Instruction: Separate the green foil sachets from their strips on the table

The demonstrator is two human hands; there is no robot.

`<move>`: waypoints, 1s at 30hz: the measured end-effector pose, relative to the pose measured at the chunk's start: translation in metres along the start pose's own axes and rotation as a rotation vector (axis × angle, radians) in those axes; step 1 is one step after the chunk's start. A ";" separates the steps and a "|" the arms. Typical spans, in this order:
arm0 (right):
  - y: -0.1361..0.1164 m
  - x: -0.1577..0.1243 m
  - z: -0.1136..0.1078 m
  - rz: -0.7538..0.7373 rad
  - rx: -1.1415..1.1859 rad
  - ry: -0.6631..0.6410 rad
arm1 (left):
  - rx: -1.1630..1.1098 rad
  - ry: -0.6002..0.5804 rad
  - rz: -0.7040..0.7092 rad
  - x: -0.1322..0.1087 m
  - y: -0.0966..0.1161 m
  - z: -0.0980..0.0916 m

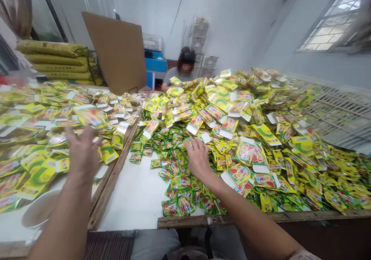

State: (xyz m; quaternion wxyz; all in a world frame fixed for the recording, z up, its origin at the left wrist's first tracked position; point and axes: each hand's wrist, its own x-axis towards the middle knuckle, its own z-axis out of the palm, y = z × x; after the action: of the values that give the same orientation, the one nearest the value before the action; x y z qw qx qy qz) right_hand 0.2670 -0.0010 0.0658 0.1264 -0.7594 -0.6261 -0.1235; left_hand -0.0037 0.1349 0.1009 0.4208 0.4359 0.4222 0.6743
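My left hand (pixel 83 150) is over the left-hand heap, smeared by motion, with its fingers looking spread. Just past its fingertips a yellow-and-green flat carton (pixel 90 116) with red print is tilted and blurred; whether they touch is unclear. On the right side, my right hand (pixel 198 157) reaches into the small green candy packets (pixel 176 169), fingers curled downward. What its fingertips hold is hidden. A white carton flap (pixel 205 137) shows beside those fingers. Larger yellow cartons (pixel 220 101), several with white flaps open, are piled behind and to the right.
A wooden strip (pixel 116 179) divides the white tabletop (pixel 130 198); another wooden edge (pixel 203 220) runs along the front. A round bowl (pixel 40 209) sits at lower left. Beyond are a cardboard sheet (pixel 118 51), stacked yellow sacks (pixel 58 61), a seated person (pixel 182 67) and a white rack (pixel 342 109).
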 end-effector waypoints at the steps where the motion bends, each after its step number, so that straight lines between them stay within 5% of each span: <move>1: 0.013 0.008 -0.001 0.018 -0.098 0.002 | -0.009 0.035 0.033 0.005 0.005 0.002; 3: 0.032 0.020 -0.002 0.032 -0.208 -0.039 | -0.005 0.049 -0.050 -0.004 0.005 0.007; 6: 0.038 0.024 0.001 -0.062 -0.164 -0.083 | 0.132 -0.158 -0.269 -0.045 -0.018 0.017; 11: -0.004 -0.010 0.013 -0.470 0.292 -0.092 | 0.109 -0.552 -0.693 -0.110 -0.059 0.031; 14: -0.015 -0.034 0.007 -0.559 0.392 -0.098 | -0.082 -0.783 -0.915 -0.129 -0.068 0.031; 21: 0.064 -0.028 -0.024 0.157 -0.283 -0.007 | -0.018 -0.639 -0.945 -0.149 -0.069 0.013; 25: 0.096 -0.012 -0.025 0.100 -0.453 0.002 | -0.068 -0.616 -0.920 -0.156 -0.068 0.013; 30: 0.077 -0.016 -0.027 -0.022 -0.166 0.258 | -0.073 -0.579 -0.808 -0.160 -0.072 0.007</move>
State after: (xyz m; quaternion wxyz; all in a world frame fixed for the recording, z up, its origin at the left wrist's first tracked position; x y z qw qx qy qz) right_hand 0.3387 -0.0393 0.0822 0.1412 -0.7383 -0.6005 -0.2728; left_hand 0.0597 0.0074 -0.0023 0.7634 0.3919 0.3991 0.3231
